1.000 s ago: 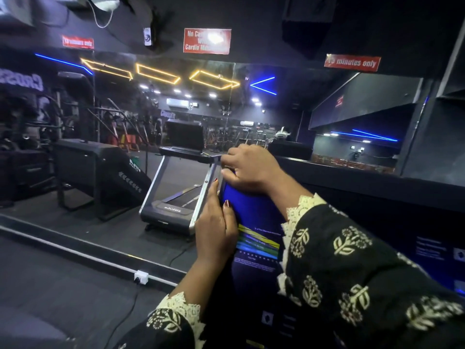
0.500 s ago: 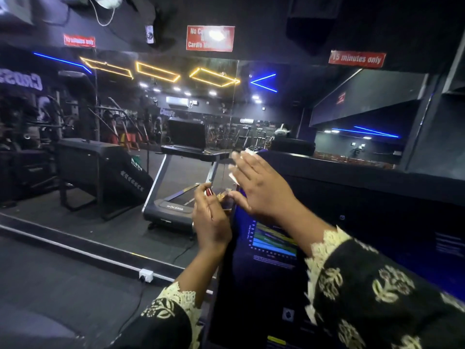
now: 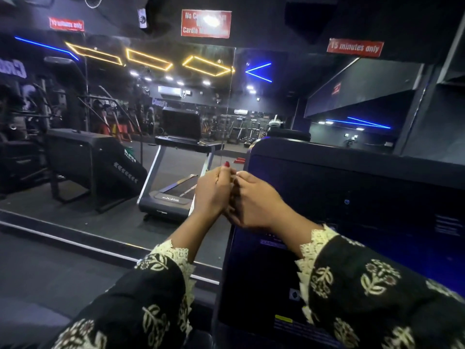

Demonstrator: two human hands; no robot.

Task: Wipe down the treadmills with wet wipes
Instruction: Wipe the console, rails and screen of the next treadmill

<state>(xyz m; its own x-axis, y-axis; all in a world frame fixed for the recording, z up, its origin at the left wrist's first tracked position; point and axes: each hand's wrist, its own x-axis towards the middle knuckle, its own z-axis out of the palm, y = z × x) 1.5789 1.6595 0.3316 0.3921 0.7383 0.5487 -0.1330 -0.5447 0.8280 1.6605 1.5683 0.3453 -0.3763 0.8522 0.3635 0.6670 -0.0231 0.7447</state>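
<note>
My left hand (image 3: 212, 195) and right hand (image 3: 254, 200) meet in the air just off the left edge of the dark treadmill console (image 3: 352, 197). Both have their fingers curled inward against each other. Only a pale sliver of the wet wipe (image 3: 235, 174) shows between the fingertips, and the rest is hidden inside the hands. My left thumb, with a red nail, points up. Neither hand touches the console. The console screen (image 3: 251, 285) below my right wrist is dark with faint blue text.
A wall mirror (image 3: 151, 96) ahead reflects another treadmill (image 3: 173, 172) and a black stair machine (image 3: 95, 159). A raised floor ledge (image 3: 75, 238) runs along the mirror's base. Red signs hang on the wall above.
My right hand has lifted off the console's top corner and come down and left to meet my left hand. The wipe, visible at my right fingertips before, is now enclosed.
</note>
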